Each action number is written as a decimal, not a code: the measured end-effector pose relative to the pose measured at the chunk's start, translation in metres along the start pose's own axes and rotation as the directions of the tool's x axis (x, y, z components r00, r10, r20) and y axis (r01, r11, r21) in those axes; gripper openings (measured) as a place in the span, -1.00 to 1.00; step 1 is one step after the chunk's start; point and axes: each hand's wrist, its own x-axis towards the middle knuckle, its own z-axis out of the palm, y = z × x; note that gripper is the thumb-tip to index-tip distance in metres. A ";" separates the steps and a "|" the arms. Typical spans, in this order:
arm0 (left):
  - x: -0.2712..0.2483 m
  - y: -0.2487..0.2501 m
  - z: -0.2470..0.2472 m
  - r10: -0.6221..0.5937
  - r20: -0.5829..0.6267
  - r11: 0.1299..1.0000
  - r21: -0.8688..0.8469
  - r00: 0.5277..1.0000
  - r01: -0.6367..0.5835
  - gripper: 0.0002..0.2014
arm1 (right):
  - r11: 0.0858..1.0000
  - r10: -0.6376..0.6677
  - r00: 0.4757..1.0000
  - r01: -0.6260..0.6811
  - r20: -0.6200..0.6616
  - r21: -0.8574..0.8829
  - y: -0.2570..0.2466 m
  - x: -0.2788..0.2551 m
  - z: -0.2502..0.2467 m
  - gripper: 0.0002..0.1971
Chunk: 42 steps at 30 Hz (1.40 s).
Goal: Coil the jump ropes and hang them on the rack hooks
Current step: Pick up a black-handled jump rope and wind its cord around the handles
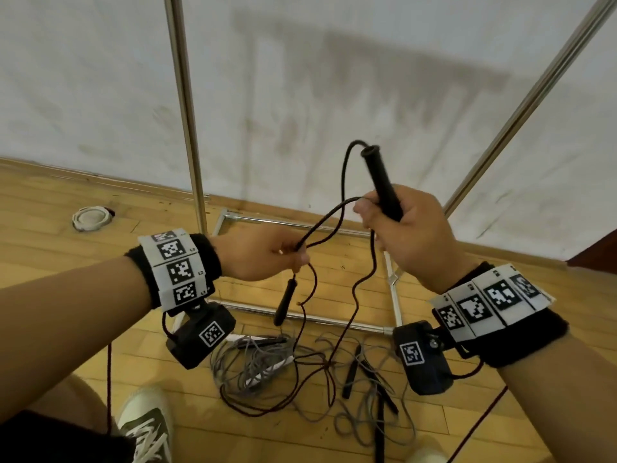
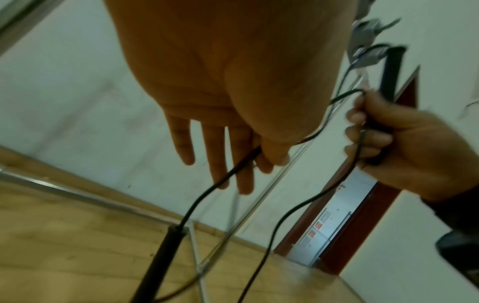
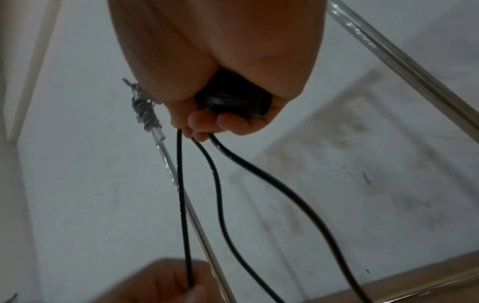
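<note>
One handle [image 1: 383,182] of the dark jump rope [image 1: 347,332] is gripped in the right hand [image 1: 412,235], fingers curled round it, long axis near upright and tilted slightly away, cord leaving at the top end and arcing back down to the same grip, where strands are also held. The left hand [image 1: 267,253] pinches the cord betw. thumb and fingers, lower and to the left of the right hand; the second handle [image 1: 285,304] hangs just below that pinch. The rest of the rope drops to the floor [image 1: 50,208], mixed w/ a grey rope [image 1: 253,362] in a tangle. Slack thus lies below and betw. both grips, nearer the left. Rack pole [image 1: 187,108] stands beyond; hooks not seen.
</note>
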 end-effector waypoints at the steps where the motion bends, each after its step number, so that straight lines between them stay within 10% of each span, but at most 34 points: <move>1: 0.001 -0.004 0.003 -0.014 0.011 1.000 -0.014 1.000 0.014 -0.76 | 0.999 -0.020 0.999 0.021 -0.036 0.035 -0.002 0.001 -0.004 -0.83; 10: 0.011 -0.025 0.029 -0.063 0.081 0.998 0.036 0.995 0.060 -0.82 | 0.988 0.100 0.944 -0.057 -0.313 0.145 -0.003 0.017 -0.043 -0.84; 21: 0.016 -0.040 0.024 -0.210 -0.023 0.972 0.104 0.977 0.212 -0.87 | 0.972 0.224 0.914 -0.237 -0.337 0.005 0.036 0.006 -0.061 -0.95; 33: 0.014 0.019 -0.012 -0.075 -0.173 0.941 -0.340 0.982 0.012 -0.82 | 0.895 0.330 0.908 -0.388 0.256 0.222 0.010 -0.028 -0.006 -0.81; 42: 0.011 0.047 -0.022 -0.056 -0.356 0.910 -0.404 0.933 -0.099 -0.85 | 0.916 0.260 0.916 -0.334 0.306 0.222 0.002 -0.028 0.024 -0.72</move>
